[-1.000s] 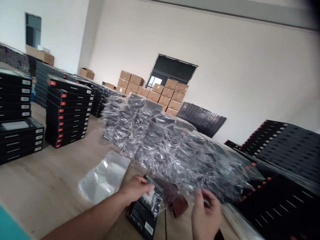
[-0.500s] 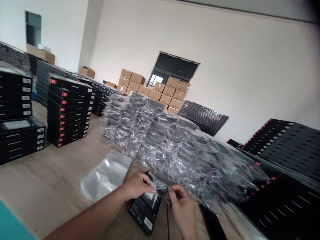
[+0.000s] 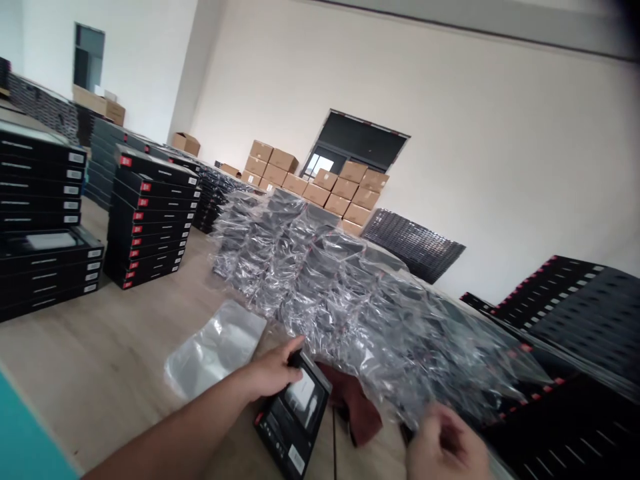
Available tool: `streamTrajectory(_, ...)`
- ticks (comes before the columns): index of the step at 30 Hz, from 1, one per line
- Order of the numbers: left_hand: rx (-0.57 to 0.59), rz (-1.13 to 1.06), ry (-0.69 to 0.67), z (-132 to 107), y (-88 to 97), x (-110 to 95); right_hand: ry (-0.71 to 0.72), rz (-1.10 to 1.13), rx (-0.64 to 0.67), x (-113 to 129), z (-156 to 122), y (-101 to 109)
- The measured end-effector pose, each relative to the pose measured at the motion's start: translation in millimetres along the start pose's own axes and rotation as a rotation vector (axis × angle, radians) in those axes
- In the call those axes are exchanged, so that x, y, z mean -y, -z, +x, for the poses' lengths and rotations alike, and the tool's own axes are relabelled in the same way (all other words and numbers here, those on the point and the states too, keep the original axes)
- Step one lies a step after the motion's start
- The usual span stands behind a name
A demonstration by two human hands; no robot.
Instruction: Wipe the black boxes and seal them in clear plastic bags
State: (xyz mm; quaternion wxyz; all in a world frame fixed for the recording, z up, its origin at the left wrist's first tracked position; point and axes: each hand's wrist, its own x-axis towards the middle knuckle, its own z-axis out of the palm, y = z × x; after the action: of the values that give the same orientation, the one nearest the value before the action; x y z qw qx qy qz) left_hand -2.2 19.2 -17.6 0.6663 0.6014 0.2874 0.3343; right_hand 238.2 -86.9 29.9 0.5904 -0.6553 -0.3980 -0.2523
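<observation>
My left hand (image 3: 280,369) grips the upper left edge of a thin black box (image 3: 295,413), thumb on its face. The box is tilted on the table, with a pale picture on top and a white barcode label near its lower end. Off to the right, my right hand (image 3: 445,443) is blurred, its fingers curled together; what they hold, if anything, I cannot make out. Between the hands lies a dark red piece of cloth or similar soft material (image 3: 363,417). Left of the box, a flat stack of clear plastic bags (image 3: 220,347) rests by my left forearm.
Behind the hands rise stacked boxes in clear wrap (image 3: 320,280). Stacks of unwrapped black boxes (image 3: 155,227) stand at the left, more black boxes (image 3: 565,400) at the right. Brown cartons (image 3: 325,187) are piled near the window. The wooden table (image 3: 135,340) shows at the left.
My right hand has moved right, away from my left hand and the clear film both were pinching. My left hand now grips the box, and the dark red piece has come into sight.
</observation>
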Motion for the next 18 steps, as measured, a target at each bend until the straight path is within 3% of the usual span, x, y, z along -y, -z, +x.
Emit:
streamTrajectory(3,0.100,-0.111,0.127,-3,7.7,-2,0.176,-0.028,0.295,-1,-16,-14)
streamTrajectory(5,0.194,-0.106,0.179,-5,10.4,-5,0.200,-0.020,0.494,-3,-29,-29)
streamTrajectory(7,0.260,-0.092,0.202,-6,10.2,-6,0.191,-0.011,0.614,-4,-40,-40)
streamTrajectory(13,0.178,-0.034,0.218,-1,7.3,1,0.148,0.116,0.770,0,-48,-42)
streamTrajectory(18,0.145,0.141,0.115,5,8.1,7,0.048,0.191,0.781,2,-45,-38)
